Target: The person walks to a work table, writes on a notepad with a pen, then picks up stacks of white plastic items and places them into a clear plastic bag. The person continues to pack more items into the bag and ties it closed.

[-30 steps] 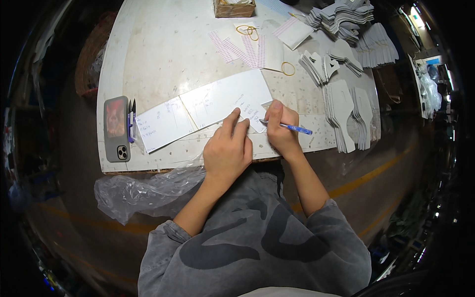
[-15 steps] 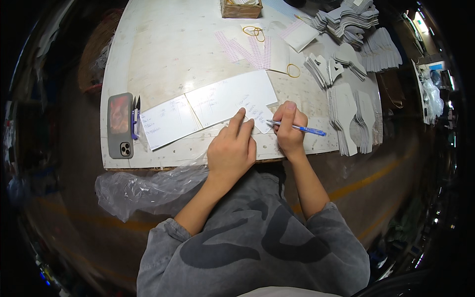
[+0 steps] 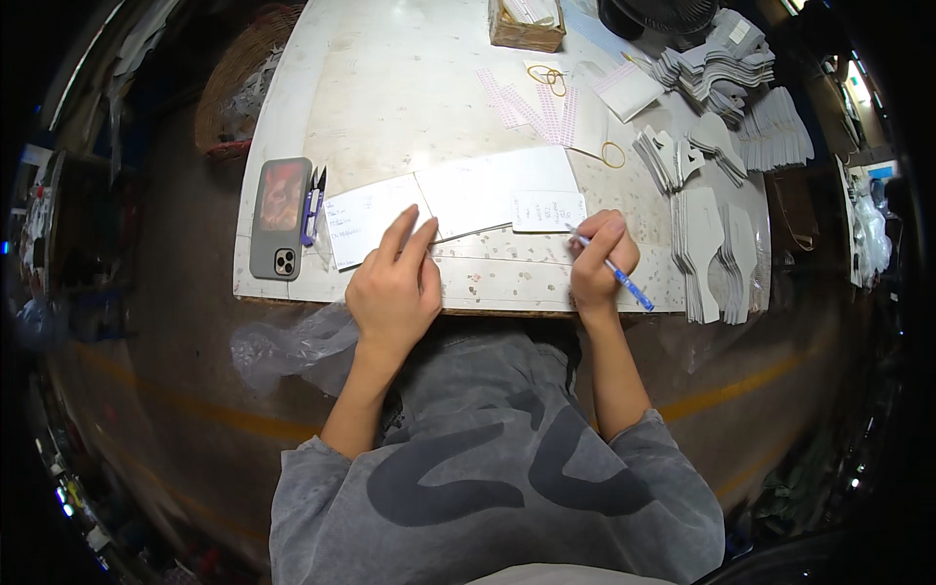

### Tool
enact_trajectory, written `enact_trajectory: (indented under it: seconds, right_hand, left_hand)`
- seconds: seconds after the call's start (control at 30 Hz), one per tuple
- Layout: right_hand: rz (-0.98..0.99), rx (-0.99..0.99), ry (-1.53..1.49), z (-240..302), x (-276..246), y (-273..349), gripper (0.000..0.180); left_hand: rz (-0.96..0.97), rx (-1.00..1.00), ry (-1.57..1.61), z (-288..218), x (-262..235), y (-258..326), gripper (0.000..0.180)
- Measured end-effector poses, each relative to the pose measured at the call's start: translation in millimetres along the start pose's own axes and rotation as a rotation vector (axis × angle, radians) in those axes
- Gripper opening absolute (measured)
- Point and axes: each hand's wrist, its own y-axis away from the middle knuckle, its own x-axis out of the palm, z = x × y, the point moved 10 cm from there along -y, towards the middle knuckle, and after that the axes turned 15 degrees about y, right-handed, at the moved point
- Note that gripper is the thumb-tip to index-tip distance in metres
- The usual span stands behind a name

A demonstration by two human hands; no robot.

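An open notebook (image 3: 478,180) lies on the white table, with handwriting on its left page. My left hand (image 3: 395,288) rests at the notebook's lower edge, index and middle fingers stretched over the left page near the fold. It holds nothing. In my right hand (image 3: 604,258) is a blue and white pen (image 3: 634,288), gripped for writing. Its tip points at the lower right corner of a small written-on slip (image 3: 544,212), which lies over the right page. I cannot tell if the tip touches the paper.
Left of the notebook lie a phone (image 3: 279,219) and purple-handled thread snips (image 3: 310,210). Stacks of grey-white card cutouts (image 3: 697,253) line the right side. Farther back are pink-printed strips (image 3: 531,112), rubber bands (image 3: 612,154) and a small box (image 3: 526,29). A plastic bag (image 3: 292,346) hangs below the front edge.
My left hand has shifted left, from beside the slip to the notebook's left page. The slip now lies straighter. My right hand keeps the pen beside it. The whole view has shifted.
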Motion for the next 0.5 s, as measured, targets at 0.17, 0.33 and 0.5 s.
enact_trajectory:
  seconds: [0.17, 0.33, 0.5]
  right_hand:
    - [0.311, 0.027, -0.136, 57.9, 66.5, 4.8, 0.033]
    - [0.434, 0.034, -0.082, 59.5, 110.0, 9.3, 0.034]
    - [0.43, -0.03, -0.08, 62.5, 115.9, 14.6, 0.033]
  left_hand:
    - [0.054, 0.129, -0.088, -14.1, 17.7, 18.9, 0.05]
    - [-0.064, 0.086, -0.12, -15.5, 25.4, 31.0, 0.045]
    - [-0.152, 0.108, -0.091, -6.7, 26.1, 33.6, 0.043]
